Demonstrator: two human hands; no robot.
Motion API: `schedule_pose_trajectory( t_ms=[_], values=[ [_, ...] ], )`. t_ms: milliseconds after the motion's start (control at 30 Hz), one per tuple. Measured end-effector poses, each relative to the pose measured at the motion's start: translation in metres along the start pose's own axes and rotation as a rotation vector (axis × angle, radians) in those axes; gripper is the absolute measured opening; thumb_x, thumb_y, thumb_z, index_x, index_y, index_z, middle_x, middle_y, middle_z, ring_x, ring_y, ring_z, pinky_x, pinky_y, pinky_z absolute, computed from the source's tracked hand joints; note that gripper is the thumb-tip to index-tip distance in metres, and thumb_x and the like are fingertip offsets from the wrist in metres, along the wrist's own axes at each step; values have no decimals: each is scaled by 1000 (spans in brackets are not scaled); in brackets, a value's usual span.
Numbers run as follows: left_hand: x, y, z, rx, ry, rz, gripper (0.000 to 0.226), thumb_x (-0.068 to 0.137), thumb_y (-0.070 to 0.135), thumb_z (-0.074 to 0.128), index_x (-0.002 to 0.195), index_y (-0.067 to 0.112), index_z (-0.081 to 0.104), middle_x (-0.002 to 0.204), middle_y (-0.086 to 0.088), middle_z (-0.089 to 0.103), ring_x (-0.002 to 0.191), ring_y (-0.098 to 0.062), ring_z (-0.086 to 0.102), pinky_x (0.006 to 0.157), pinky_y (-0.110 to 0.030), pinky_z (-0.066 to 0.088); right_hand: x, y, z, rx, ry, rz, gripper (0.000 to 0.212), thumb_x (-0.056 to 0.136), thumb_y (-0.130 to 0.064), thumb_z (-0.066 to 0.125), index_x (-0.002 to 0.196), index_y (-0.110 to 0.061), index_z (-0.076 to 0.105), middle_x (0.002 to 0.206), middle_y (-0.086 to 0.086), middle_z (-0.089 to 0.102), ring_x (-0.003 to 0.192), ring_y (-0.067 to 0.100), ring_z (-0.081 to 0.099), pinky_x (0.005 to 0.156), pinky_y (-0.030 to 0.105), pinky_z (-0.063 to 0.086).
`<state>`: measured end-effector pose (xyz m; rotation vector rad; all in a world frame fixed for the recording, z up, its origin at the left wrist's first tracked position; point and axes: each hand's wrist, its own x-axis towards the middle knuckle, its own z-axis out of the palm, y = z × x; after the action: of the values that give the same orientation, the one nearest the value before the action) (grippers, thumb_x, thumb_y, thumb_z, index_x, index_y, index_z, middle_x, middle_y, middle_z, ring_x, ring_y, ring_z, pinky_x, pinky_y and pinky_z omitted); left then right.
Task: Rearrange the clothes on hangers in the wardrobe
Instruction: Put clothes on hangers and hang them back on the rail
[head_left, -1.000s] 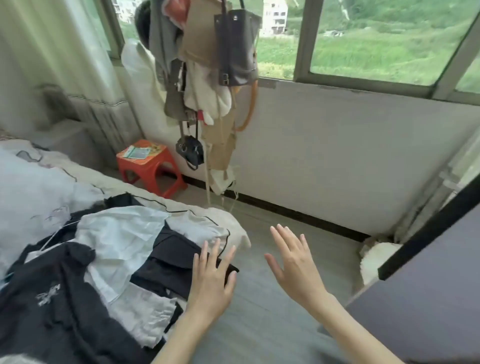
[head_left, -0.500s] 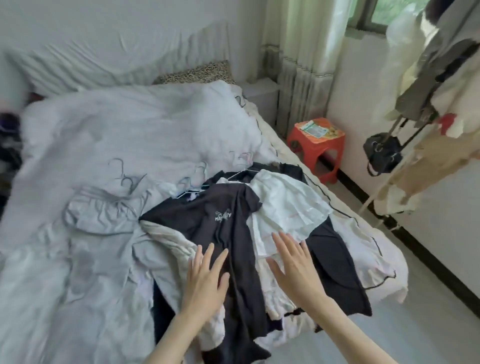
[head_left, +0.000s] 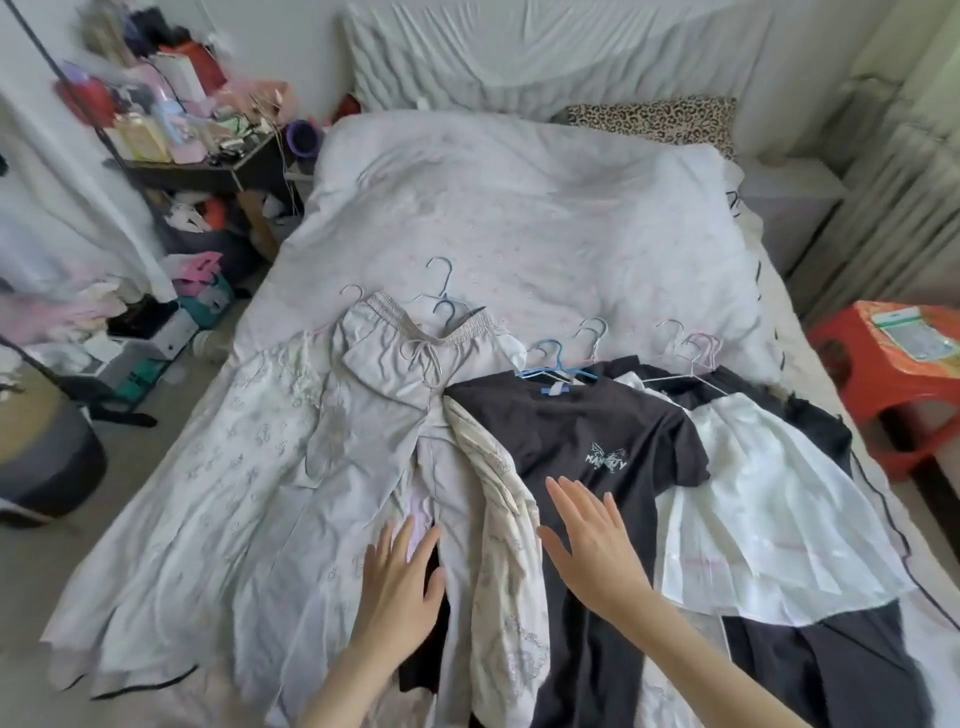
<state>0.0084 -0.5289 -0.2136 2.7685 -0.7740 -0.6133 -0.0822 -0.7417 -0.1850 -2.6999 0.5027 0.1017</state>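
Bed (head_left: 545, 218) fills the view ahead of both hands; clothes lie spread across its near half, each on a hanger, hooks pointing away from me. No wardrobe in sight.

Under and left of the left hand (head_left: 397, 587): pale dress (head_left: 218, 493), then grey trousers (head_left: 410, 364) with a drawstring. Between the hands: cream printed garment (head_left: 506, 519). Under the right hand (head_left: 597, 551): black tee (head_left: 587, 441) with a small chest logo. Right of it: white skirt (head_left: 769, 519) over more dark cloth.

Count: five garments I can separate, more layered beneath. Hooks (head_left: 592, 332): roughly eight visible, some doubled, so no firm tally.

Both hands open, fingers spread, palms down over the cloth; gripping nothing. I can't tell whether they touch.

Step, I judge: choosing a piece to pick up. Next move needs a grip at a hook, lifting cleanly so neighbours don't drag.
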Motion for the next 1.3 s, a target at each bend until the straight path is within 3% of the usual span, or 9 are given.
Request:
schedule_pose_trajectory(
  t_ms=[133,300,433,567,667,800,967,1100,1300],
  values=[
    [33,-40,-6,-6,-85,-2,58,84,42,26,131,19,51,139,-11,47,127,-42,42,97,-55,39,50,-20,17,4,-39,-15,55,100,-40,33,148,-22,14,154,-5,20,143,13,11,116,36,2],
    [94,-90,-6,-20,-114,5,67,85,51,2,148,28,13,157,0,2,144,-26,-7,116,-41,1,125,-38,51,29,-75,57,53,99,-37,35,147,-21,19,150,-6,25,140,13,18,115,35,7],
    [167,-131,-8,-21,-154,31,50,100,30,30,148,27,16,156,-3,4,144,-27,-3,115,-42,3,200,-43,78,38,-121,137,53,99,-38,35,147,-21,19,152,-4,25,142,14,17,115,35,8],
    [253,-157,-15,-6,-166,71,59,89,44,21,141,20,39,149,-14,30,136,-38,29,106,-52,27,282,-38,92,59,-135,197,54,99,-36,36,148,-17,20,152,0,26,142,17,17,115,35,8],
    [313,-166,-9,7,-163,80,57,95,45,18,149,27,8,157,-6,0,144,-27,-1,114,-43,8,347,-20,102,56,-113,220,53,99,-34,38,146,-14,25,150,4,30,140,20,23,115,38,13],
    [369,-167,2,6,-168,118,79,75,69,-1,147,36,-2,156,0,-15,143,-23,-13,114,-43,3,422,7,113,105,-66,312,55,99,-34,37,146,-8,24,149,13,31,137,30,28,111,40,22],
    [390,-176,26,57,-223,108,91,55,85,-16,137,47,-24,154,8,-20,143,-19,-14,114,-47,0,493,28,119,161,15,415,58,100,-38,31,147,-7,17,152,15,24,139,28,23,110,38,18],
    [396,-182,36,-21,-207,122,93,48,87,-26,132,48,-23,154,10,-17,144,-19,-10,114,-45,1,531,35,119,125,-21,404,56,101,-35,28,147,-6,17,149,14,29,137,29,26,110,41,20],
    [408,-183,37,-45,-294,92,80,56,79,-4,126,49,-29,154,11,-20,142,-16,-16,114,-43,-4,557,38,124,202,-54,445,27,98,-36,34,92,-12,44,96,12,53,100,32,51,83,38,33]
  ],
)
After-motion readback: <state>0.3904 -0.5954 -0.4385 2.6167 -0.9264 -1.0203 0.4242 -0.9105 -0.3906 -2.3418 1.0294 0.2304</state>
